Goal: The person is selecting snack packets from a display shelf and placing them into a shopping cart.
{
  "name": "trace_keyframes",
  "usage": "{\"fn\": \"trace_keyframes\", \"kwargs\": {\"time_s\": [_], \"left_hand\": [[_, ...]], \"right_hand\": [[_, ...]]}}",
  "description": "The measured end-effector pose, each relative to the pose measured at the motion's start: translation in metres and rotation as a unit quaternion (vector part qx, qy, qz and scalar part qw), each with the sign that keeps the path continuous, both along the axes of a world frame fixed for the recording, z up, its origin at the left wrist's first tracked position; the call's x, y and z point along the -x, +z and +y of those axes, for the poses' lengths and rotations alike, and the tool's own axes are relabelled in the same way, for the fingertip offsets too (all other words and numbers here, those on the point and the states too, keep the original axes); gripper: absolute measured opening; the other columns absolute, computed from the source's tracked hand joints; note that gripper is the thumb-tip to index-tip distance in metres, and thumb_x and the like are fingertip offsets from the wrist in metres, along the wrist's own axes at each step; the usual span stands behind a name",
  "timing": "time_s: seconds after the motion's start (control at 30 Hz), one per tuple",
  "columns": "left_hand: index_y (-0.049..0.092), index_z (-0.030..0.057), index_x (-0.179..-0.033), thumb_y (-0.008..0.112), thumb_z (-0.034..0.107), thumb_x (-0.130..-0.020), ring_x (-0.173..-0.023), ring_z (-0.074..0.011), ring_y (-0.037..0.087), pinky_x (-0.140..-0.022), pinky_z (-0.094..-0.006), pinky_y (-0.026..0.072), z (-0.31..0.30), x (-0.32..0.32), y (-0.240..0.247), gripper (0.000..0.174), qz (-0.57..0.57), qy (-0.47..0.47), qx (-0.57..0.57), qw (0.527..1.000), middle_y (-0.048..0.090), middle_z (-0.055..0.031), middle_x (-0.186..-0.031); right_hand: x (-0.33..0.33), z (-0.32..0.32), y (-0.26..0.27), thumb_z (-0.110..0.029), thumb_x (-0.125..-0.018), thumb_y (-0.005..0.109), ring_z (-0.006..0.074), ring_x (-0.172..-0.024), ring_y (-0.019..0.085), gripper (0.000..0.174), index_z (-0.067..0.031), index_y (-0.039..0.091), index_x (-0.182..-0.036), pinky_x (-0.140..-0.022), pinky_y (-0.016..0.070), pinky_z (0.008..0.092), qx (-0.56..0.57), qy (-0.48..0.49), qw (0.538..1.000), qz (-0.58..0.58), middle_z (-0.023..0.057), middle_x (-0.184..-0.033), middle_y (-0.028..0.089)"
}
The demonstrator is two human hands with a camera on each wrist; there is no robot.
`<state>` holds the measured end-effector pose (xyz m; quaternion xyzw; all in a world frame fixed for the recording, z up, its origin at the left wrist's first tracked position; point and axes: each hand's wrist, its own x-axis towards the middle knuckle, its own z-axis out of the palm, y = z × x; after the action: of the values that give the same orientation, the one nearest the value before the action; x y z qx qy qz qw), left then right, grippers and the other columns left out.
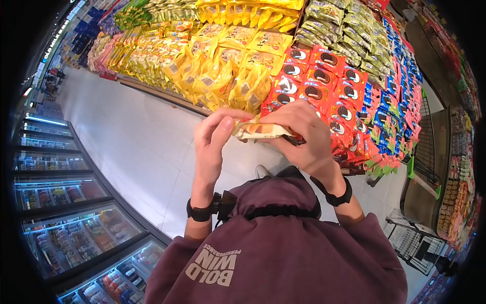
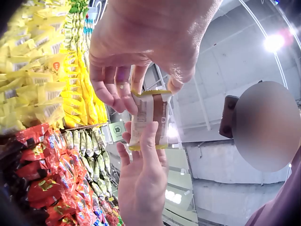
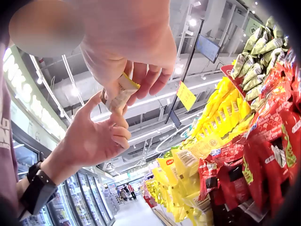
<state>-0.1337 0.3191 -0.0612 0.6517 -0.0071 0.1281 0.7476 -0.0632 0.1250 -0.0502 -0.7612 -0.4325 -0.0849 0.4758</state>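
A pale floor (image 1: 144,124) is being flanked by glass-doored refrigerators (image 1: 83,235). The grey ceiling (image 2: 207,70) is being lit by lamps (image 2: 273,43), while a screen (image 3: 208,48) is being suspended below.

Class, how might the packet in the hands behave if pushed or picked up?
The packet looks flat and oblong, so probably won't roll. Its thin-looking yellow ends may flex. It seems light, since fingers alone hold it.

we see a small packet (image 1: 259,132), cream with a brown panel and yellow ends, held up lengthwise between our left hand (image 1: 213,136) and right hand (image 1: 306,137), one crimped edge showing.
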Motion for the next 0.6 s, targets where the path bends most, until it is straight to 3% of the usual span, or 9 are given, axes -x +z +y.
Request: {"fn": "trace_keyframes", "kwargs": {"time_s": [0.03,0.13,0.17,0.33,0.43,0.53,0.6], "left_hand": [[0.069,-0.0039,-0.102,0.070,0.007,-0.089,-0.078,-0.0095,0.059,-0.072,-0.0257,0.0471,0.002,0.001,0.000,0.017,-0.001,-0.016,0.015,1.000,0.067,-0.0040,-0.088],[0.070,-0.0032,-0.100,0.075,0.004,-0.084,-0.078,-0.0109,0.060,-0.073,-0.0259,0.0474,-0.004,0.003,-0.001,0.018,-0.061,0.007,-0.112,0.992,0.067,-0.0050,-0.088],[0.071,-0.0027,-0.098,0.079,0.002,-0.080,-0.078,-0.0108,0.060,-0.073,-0.0261,0.0474,-0.007,0.002,0.000,0.021,-0.060,0.022,-0.113,0.992,0.067,-0.0046,-0.089],[0.072,-0.0031,-0.099,0.078,0.002,-0.081,-0.081,-0.0111,0.061,-0.074,-0.0259,0.0472,-0.007,0.004,-0.002,0.020,-0.037,0.023,-0.081,0.996,0.069,-0.0055,-0.089],[0.072,-0.0034,-0.099,0.078,0.002,-0.081,-0.082,-0.0114,0.062,-0.075,-0.0259,0.0472,-0.008,0.005,-0.001,0.020,-0.025,0.020,-0.063,0.997,0.069,-0.0059,-0.089],[0.072,-0.0034,-0.098,0.078,0.002,-0.081,-0.082,-0.0111,0.062,-0.074,-0.0258,0.0473,-0.009,0.006,0.000,0.019,-0.024,0.015,-0.066,0.997,0.069,-0.0058,-0.089],[0.072,-0.0030,-0.098,0.078,0.002,-0.080,-0.081,-0.0106,0.062,-0.073,-0.0254,0.0473,-0.008,0.006,-0.001,0.020,-0.031,0.007,-0.078,0.996,0.069,-0.0057,-0.090]], "right_hand": [[0.003,0.002,0.003,-0.008,-0.078,0.077,0.0225,-0.086,0.065,0.030,-0.0084,0.069,-0.107,-0.080,0.0515,0.0307,0.002,-0.004,0.999,0.042,0.0052,-0.093,0.069],[0.008,0.005,-0.005,-0.015,-0.084,0.078,0.0174,-0.084,0.068,0.029,-0.0031,0.066,-0.107,-0.076,0.0525,0.0281,-0.067,-0.011,0.981,0.181,0.0085,-0.094,0.071],[0.009,0.007,-0.006,-0.016,-0.084,0.079,0.0159,-0.086,0.068,0.031,-0.0019,0.065,-0.108,-0.077,0.0526,0.0283,-0.085,0.000,0.974,0.209,0.0095,-0.096,0.071],[0.011,0.008,-0.009,-0.014,-0.084,0.079,0.0103,-0.094,0.067,0.038,0.0010,0.062,-0.113,-0.083,0.0524,0.0279,-0.126,0.041,0.940,0.315,0.0118,-0.103,0.072],[0.014,0.008,-0.007,-0.012,-0.085,0.078,0.0113,-0.095,0.066,0.035,0.0006,0.062,-0.113,-0.084,0.0522,0.0280,-0.156,0.060,0.911,0.377,0.0114,-0.102,0.072],[0.015,0.007,-0.008,-0.011,-0.085,0.078,0.0128,-0.097,0.066,0.034,-0.0004,0.062,-0.114,-0.086,0.0519,0.0280,-0.155,0.066,0.911,0.376,0.0102,-0.103,0.072],[0.015,0.006,-0.008,-0.010,-0.083,0.079,0.0140,-0.095,0.067,0.033,-0.0020,0.064,-0.112,-0.084,0.0518,0.0285,-0.145,0.042,0.935,0.321,0.0090,-0.103,0.071]]}}
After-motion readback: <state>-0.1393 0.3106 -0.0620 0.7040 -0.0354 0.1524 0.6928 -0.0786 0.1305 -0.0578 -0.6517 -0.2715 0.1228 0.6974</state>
